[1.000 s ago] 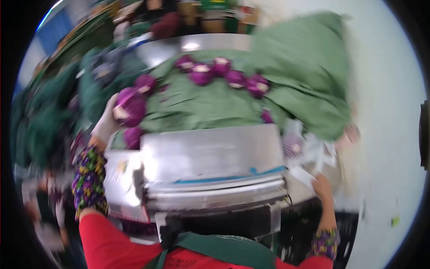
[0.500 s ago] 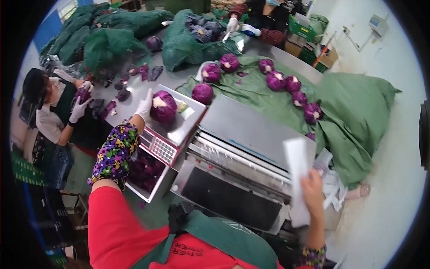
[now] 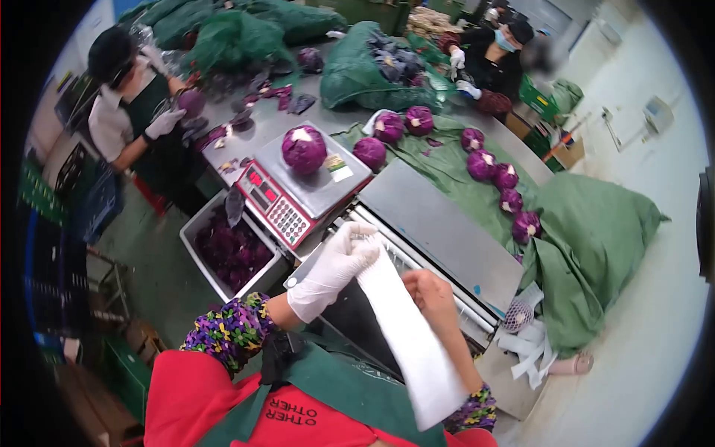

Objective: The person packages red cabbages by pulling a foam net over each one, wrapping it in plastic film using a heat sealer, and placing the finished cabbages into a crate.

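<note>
My left hand [image 3: 333, 270], in a white glove, grips the top end of a long white foam sleeve [image 3: 410, 340]. My bare right hand [image 3: 432, 292] holds the same sleeve at its right edge, in front of my chest. A red cabbage [image 3: 303, 148] sits alone on the pan of a red digital scale [image 3: 296, 195], beyond my hands. To the right of the scale stands a steel wrapping machine [image 3: 439, 235].
More red cabbages [image 3: 491, 167] lie in a row on green sacking [image 3: 588, 238]. A grey bin of purple trimmings [image 3: 229, 252] stands below the scale. One gloved person [image 3: 130, 119] works at the left, another person [image 3: 495, 59] at the far end. Spare foam sleeves [image 3: 529, 350] lie at the right.
My left hand has let go of the cabbage, leaving it on the scale, and come back to the white sleeve. My right hand has brought the sleeve down in front of me.
</note>
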{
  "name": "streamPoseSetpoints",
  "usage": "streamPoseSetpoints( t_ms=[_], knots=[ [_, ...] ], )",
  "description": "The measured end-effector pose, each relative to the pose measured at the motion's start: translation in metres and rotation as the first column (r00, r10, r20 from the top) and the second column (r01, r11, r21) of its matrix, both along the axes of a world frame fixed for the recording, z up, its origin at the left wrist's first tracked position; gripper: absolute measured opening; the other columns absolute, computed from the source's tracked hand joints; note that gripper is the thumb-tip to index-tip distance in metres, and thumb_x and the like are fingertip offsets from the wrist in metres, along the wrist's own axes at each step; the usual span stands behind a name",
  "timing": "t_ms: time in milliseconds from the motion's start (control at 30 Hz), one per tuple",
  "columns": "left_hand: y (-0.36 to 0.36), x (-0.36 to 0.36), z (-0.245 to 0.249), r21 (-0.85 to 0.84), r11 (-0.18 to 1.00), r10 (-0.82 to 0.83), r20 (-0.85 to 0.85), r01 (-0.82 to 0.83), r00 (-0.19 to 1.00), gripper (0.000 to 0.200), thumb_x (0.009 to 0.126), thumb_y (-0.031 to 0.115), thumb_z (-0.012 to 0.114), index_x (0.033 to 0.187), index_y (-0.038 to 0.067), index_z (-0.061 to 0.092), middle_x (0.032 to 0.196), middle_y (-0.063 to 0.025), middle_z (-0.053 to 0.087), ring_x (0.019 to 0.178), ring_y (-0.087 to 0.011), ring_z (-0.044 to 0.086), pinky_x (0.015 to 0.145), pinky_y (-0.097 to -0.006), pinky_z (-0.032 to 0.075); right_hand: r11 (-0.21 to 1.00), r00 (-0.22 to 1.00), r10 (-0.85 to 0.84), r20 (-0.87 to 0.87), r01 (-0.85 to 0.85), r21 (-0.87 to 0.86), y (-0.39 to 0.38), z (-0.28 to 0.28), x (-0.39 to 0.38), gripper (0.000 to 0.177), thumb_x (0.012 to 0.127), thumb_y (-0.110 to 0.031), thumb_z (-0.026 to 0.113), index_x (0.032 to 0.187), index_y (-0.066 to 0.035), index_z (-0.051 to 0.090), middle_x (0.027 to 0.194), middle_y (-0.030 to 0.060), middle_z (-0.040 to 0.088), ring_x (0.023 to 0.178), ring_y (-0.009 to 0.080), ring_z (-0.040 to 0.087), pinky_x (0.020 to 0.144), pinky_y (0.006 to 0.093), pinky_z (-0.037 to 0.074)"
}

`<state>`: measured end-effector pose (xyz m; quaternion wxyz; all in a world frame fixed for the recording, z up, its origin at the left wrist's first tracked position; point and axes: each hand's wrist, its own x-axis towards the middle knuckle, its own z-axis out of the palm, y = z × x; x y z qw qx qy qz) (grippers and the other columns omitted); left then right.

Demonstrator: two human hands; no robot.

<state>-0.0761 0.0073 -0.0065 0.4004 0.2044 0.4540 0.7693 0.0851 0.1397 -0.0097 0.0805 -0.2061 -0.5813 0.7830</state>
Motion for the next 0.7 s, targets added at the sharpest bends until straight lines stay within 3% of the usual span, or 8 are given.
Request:
streamPoseSetpoints(
  t_ms=[100,167,200,333,467,567,667,700],
  knots=[
    [-0.003,0.011,-0.024,-0.024,0.999,0.044,-0.134,-0.047,0.990,0.018,0.086,0.014,0.064,0.097,0.003,0.056,0.090,-0.0023,0.060,0.081,-0.0087,0.058,0.075,-0.0228,0.047,0.831,0.979,-0.039,-0.202,0.144,0.537,-0.029,-0.021,-0.037,0.041,0.095,-0.030,0.052,0.125,-0.002,0.053,0.122,0.0098,0.052,0.114,0.0200,0.048,0.093,0.0302,0.040],
    [-0.004,0.010,-0.023,-0.048,0.992,0.099,-0.229,-0.113,0.968,0.011,0.086,0.009,0.064,0.091,0.002,0.059,0.095,-0.0022,0.059,0.086,-0.0091,0.056,0.079,-0.0236,0.046,0.896,0.963,-0.149,-0.225,0.227,0.382,-0.044,-0.025,-0.053,0.041,0.092,-0.030,0.058,0.120,-0.001,0.055,0.115,0.0075,0.053,0.107,0.0163,0.049,0.088,0.0282,0.041],
    [-0.007,0.001,-0.014,0.068,0.889,0.303,-0.828,-0.452,0.472,0.007,0.088,0.005,0.060,0.093,0.002,0.057,0.097,-0.0026,0.058,0.087,-0.0094,0.056,0.079,-0.0236,0.046,0.936,0.960,-0.180,-0.214,0.234,0.262,-0.047,-0.032,-0.059,0.039,0.091,-0.030,0.059,0.115,0.000,0.058,0.110,0.0061,0.055,0.101,0.0141,0.051,0.085,0.0267,0.042],
    [-0.026,-0.037,-0.012,0.091,0.976,0.207,-0.104,-0.198,0.973,0.012,0.093,0.014,0.054,0.097,0.003,0.049,0.090,-0.0019,0.054,0.086,-0.0067,0.051,0.077,-0.0217,0.042,0.932,0.974,-0.202,-0.103,0.224,0.286,-0.048,-0.034,-0.078,0.024,0.091,-0.028,0.060,0.090,-0.004,0.055,0.089,-0.0003,0.057,0.075,0.0042,0.049,0.068,0.0192,0.041],
    [-0.053,-0.085,-0.056,-0.107,0.927,-0.359,0.016,0.359,0.933,0.026,0.092,0.022,0.058,0.111,0.006,0.052,0.103,0.0011,0.054,0.093,-0.0054,0.049,0.079,-0.0225,0.042,0.858,0.887,-0.447,-0.119,0.387,-0.338,-0.044,0.007,-0.135,0.009,0.095,-0.014,0.049,0.089,-0.008,0.046,0.078,0.0003,0.053,0.071,0.0079,0.053,0.064,0.0251,0.048],
    [-0.088,-0.145,-0.063,-0.294,0.784,-0.565,0.024,0.546,0.825,0.018,0.088,0.015,0.058,0.101,0.006,0.065,0.101,-0.0047,0.063,0.095,-0.0090,0.056,0.084,-0.0259,0.045,0.991,0.989,-0.123,0.081,0.127,-0.050,-0.019,0.001,-0.176,0.014,0.091,-0.015,0.053,0.100,-0.005,0.049,0.083,0.0040,0.056,0.076,0.0115,0.057,0.070,0.0286,0.048],
    [-0.079,-0.248,-0.059,-0.379,0.895,0.009,-0.516,-0.237,0.857,0.018,0.083,0.014,0.061,0.094,0.001,0.066,0.083,-0.0062,0.067,0.074,-0.0111,0.063,0.067,-0.0264,0.052,0.601,0.918,0.131,0.375,-0.374,0.706,-0.002,-0.025,-0.244,0.026,0.086,-0.025,0.060,0.098,-0.002,0.059,0.085,0.0017,0.058,0.070,0.0071,0.049,0.060,0.0248,0.040],
    [-0.065,-0.291,-0.074,-0.321,0.842,0.121,-0.672,-0.434,0.730,0.021,0.081,0.018,0.064,0.095,0.003,0.066,0.071,-0.0068,0.066,0.065,-0.0145,0.063,0.062,-0.0279,0.051,0.696,0.881,0.163,0.445,-0.422,0.581,0.014,-0.034,-0.271,0.034,0.084,-0.032,0.062,0.080,0.002,0.061,0.070,0.0033,0.057,0.065,0.0127,0.049,0.062,0.0316,0.042]
  ],
)
